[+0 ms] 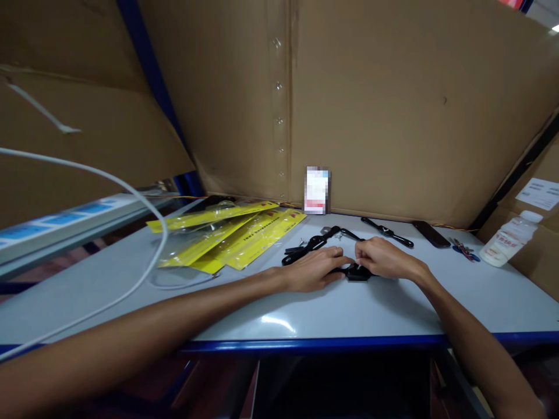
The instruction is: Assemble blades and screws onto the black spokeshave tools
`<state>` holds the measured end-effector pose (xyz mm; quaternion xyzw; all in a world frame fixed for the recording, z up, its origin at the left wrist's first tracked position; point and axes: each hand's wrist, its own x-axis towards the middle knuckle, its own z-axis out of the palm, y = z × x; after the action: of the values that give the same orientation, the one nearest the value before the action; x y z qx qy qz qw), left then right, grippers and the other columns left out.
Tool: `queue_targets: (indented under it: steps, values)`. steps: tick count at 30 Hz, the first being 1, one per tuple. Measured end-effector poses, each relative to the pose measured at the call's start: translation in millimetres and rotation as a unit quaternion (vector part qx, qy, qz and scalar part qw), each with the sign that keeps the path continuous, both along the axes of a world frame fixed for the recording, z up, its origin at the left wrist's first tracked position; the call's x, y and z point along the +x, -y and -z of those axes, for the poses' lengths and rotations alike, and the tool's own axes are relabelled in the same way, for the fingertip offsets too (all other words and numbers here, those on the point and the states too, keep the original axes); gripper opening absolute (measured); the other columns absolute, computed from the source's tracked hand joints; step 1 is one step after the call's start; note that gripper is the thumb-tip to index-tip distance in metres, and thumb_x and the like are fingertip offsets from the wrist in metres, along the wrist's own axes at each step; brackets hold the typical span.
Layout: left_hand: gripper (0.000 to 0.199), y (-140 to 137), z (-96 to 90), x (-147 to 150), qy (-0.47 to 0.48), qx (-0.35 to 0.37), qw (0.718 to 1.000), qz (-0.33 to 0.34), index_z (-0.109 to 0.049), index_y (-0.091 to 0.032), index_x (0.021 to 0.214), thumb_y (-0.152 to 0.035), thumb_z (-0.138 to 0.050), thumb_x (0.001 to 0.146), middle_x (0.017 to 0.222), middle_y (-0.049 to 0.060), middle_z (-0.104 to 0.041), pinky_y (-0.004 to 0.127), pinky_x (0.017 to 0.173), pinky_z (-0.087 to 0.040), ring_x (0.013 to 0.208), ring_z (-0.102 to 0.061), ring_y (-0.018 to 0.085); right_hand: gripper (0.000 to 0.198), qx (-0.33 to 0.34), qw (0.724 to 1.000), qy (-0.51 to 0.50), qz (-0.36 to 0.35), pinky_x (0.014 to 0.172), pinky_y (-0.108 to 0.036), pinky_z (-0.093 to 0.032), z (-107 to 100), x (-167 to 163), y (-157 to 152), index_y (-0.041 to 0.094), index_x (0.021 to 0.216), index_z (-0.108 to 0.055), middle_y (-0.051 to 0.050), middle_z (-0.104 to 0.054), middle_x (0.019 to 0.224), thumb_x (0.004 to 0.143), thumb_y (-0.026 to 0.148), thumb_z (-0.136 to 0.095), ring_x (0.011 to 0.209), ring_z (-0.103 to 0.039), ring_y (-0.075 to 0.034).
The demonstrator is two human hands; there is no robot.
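Observation:
In the head view, a black spokeshave (358, 274) lies on the table between my hands. My left hand (312, 270) rests over its left side, with fingers and thumb closed about the handle. My right hand (382, 258) is curled in a pinch above the middle of the tool, where a small shiny metal part shows. Whatever its fingertips grip is hidden. Just beyond my left hand lies another black spokeshave (317, 241), with small metal parts (338, 235) beside it. A further spokeshave (388, 231) lies farther back to the right.
Yellow-and-clear packages (262, 238) lie in a pile at the left. A white cable (163, 233) loops in front of them. A lit, blurred screen (317, 191) leans against the cardboard wall (393, 116). At the right are a dark flat object (431, 234), keys (463, 249) and a plastic bottle (509, 240).

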<state>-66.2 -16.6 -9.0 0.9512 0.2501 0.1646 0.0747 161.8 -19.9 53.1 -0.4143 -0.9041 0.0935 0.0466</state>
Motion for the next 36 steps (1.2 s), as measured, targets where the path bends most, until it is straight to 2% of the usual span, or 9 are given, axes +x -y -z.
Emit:
queue_targets:
  steps: [10,16,21,24,27,31,36]
  values:
    - [0.027,2.5,-0.5,1.5,0.003,-0.013,0.999,-0.032,-0.062,-0.018,0.126,-0.024,-0.050,0.102,0.106,0.009,-0.061,0.034,0.089,-0.051,0.098,-0.062,0.022,0.014,0.074,0.993,0.092,0.012,0.062,-0.032,-0.028,0.8,-17.3,16.6,0.017,0.091,-0.061,-0.011,-0.070,0.087,0.090,0.007,-0.050,0.072,-0.056,-0.020]
    - [0.026,5.0,1.4,2.2,0.000,-0.018,0.998,-0.059,-0.064,-0.019,0.123,-0.025,-0.051,0.101,0.107,0.009,-0.062,0.036,0.090,-0.051,0.100,-0.064,0.023,0.019,0.074,0.996,0.049,-0.003,0.063,-0.031,-0.030,9.8,-15.8,9.6,0.016,0.093,-0.063,-0.010,-0.070,0.085,0.088,0.004,-0.049,0.076,-0.059,-0.021]
    - [0.028,5.3,0.9,2.2,-0.002,-0.032,0.998,-0.063,-0.064,-0.018,0.125,-0.026,-0.051,0.101,0.108,0.009,-0.062,0.037,0.091,-0.051,0.100,-0.064,0.024,0.021,0.069,0.997,0.040,0.024,0.065,-0.029,-0.031,12.8,-17.6,8.8,0.015,0.095,-0.067,-0.010,-0.070,0.084,0.089,0.003,-0.051,0.078,-0.060,-0.020]
    - [0.029,5.1,1.4,1.5,-0.002,-0.033,0.997,-0.064,-0.064,-0.018,0.125,-0.027,-0.051,0.101,0.108,0.009,-0.062,0.036,0.090,-0.051,0.099,-0.064,0.024,0.012,0.048,0.998,0.013,0.025,0.067,-0.028,-0.032,12.8,-18.1,9.6,0.015,0.097,-0.068,-0.007,-0.070,0.082,0.090,0.009,-0.060,0.082,-0.060,-0.020]
    - [0.029,5.0,1.8,1.0,-0.004,-0.036,0.997,-0.066,-0.064,-0.017,0.126,-0.026,-0.052,0.101,0.108,0.010,-0.062,0.037,0.089,-0.051,0.099,-0.064,0.025,0.006,0.027,0.999,-0.015,0.038,0.068,-0.027,-0.033,13.8,-17.2,8.0,0.016,0.090,-0.068,-0.004,-0.068,0.076,0.090,0.012,-0.064,0.078,-0.059,-0.018]
    - [0.029,4.7,1.7,0.8,0.003,-0.036,0.997,-0.067,-0.064,-0.017,0.126,-0.025,-0.052,0.101,0.109,0.010,-0.062,0.038,0.089,-0.050,0.100,-0.064,0.025,0.010,0.004,0.997,-0.046,0.059,0.066,-0.026,-0.033,13.1,-15.3,4.0,0.016,0.081,-0.068,-0.002,-0.066,0.071,0.090,0.014,-0.063,0.068,-0.056,-0.015]
    - [0.031,4.3,1.2,-0.2,-0.003,-0.032,0.998,-0.061,-0.063,-0.018,0.128,-0.025,-0.053,0.100,0.106,0.009,-0.062,0.035,0.085,-0.050,0.096,-0.063,0.024,0.012,-0.066,0.994,-0.078,0.041,0.063,-0.025,-0.035,8.1,-10.1,-2.7,0.015,0.077,-0.070,0.000,-0.065,0.065,0.086,0.009,-0.064,0.064,-0.056,-0.013]
